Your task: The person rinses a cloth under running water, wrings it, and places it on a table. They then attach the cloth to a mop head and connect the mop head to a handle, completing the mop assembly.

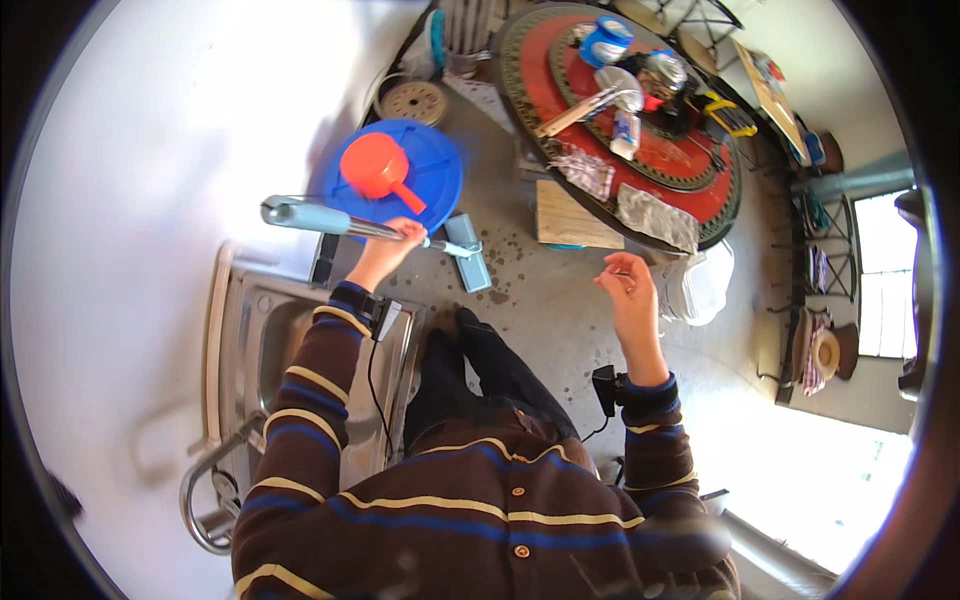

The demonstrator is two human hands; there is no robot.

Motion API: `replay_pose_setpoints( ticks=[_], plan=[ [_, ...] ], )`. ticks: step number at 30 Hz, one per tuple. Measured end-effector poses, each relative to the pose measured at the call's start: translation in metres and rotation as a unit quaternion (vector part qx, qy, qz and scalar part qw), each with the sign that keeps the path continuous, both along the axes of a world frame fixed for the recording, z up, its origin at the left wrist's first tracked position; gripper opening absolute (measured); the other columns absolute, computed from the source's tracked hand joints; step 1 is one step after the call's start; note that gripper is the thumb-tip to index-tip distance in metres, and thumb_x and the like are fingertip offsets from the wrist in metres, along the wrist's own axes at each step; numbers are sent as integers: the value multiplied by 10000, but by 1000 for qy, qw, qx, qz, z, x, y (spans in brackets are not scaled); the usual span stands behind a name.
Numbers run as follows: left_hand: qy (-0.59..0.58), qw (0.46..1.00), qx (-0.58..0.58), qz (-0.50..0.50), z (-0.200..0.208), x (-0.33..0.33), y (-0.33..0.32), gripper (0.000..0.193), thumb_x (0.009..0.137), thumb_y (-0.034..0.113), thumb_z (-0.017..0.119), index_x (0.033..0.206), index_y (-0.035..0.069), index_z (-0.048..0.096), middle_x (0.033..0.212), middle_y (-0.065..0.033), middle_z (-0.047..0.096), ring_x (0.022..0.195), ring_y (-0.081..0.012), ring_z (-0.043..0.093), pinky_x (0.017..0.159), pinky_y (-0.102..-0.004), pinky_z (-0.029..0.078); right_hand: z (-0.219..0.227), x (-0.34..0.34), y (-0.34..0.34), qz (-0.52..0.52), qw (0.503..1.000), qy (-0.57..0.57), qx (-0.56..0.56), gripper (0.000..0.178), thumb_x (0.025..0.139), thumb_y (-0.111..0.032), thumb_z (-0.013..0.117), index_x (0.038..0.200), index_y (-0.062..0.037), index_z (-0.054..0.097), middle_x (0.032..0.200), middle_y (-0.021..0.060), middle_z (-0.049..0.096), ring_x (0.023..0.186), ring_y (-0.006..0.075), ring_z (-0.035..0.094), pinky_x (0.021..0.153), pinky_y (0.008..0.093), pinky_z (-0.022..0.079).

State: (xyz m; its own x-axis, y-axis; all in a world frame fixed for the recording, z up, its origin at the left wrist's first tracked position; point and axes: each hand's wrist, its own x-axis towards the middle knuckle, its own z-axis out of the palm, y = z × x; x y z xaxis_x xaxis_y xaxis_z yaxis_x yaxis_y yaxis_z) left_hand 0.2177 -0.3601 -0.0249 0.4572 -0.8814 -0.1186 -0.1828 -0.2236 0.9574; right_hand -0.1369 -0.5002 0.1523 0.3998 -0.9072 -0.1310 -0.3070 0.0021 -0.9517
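While the right hand (628, 290) hangs empty, the left hand (392, 245) grips a mop (340, 222).

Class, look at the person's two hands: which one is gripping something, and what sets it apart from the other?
The left hand grips a mop handle; the right hand is raised, empty.

Left hand (392, 248) extended forward, arm in striped sleeve, fingers (408, 232) wrapped in a closed grip, while right hand (630, 292) is raised mid-air, empty, fingers loosely curled, forearm angled up from lower right.
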Motion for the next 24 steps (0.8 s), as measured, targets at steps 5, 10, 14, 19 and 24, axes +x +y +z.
replay_pose_setpoints(
  ticks=[5,10,14,19,24],
  plan=[
    [-116,992,17,-49,-4,-42,-65,242,929,267,614,840,50,672,712,-107,663,690,-267,656,618,-361,486,9,-51,7,-45,998,-30,9,190,890,-27,591,1080,-24,581,952,42,571,835,144,640,732,244,484],
    [-234,966,7,-109,59,-112,-111,279,945,314,587,867,72,701,764,-58,713,742,-245,695,653,-334,518,-8,-130,6,-137,990,-30,15,179,881,-30,595,1059,-14,594,918,48,596,799,143,643,720,253,497],
    [-254,945,31,-204,112,-198,-151,256,927,295,609,868,60,692,781,-55,712,762,-218,696,683,-308,516,-41,-198,-3,-187,978,-24,86,198,872,-48,607,1067,-8,601,899,50,609,774,137,638,712,249,494],
    [-193,914,101,-342,152,-325,-207,211,893,236,652,886,27,677,829,-64,716,814,-179,689,738,-297,510,-74,-295,-21,-174,980,-54,80,218,855,-67,624,1066,-12,616,879,45,622,765,130,624,693,252,492],
    [-156,876,86,-447,171,-455,-251,208,910,206,639,859,5,662,820,-63,713,806,-165,682,750,-293,510,-86,-390,-33,-201,975,-28,91,214,841,-82,648,1048,-29,635,853,40,624,760,125,620,697,268,501]
  ],
)
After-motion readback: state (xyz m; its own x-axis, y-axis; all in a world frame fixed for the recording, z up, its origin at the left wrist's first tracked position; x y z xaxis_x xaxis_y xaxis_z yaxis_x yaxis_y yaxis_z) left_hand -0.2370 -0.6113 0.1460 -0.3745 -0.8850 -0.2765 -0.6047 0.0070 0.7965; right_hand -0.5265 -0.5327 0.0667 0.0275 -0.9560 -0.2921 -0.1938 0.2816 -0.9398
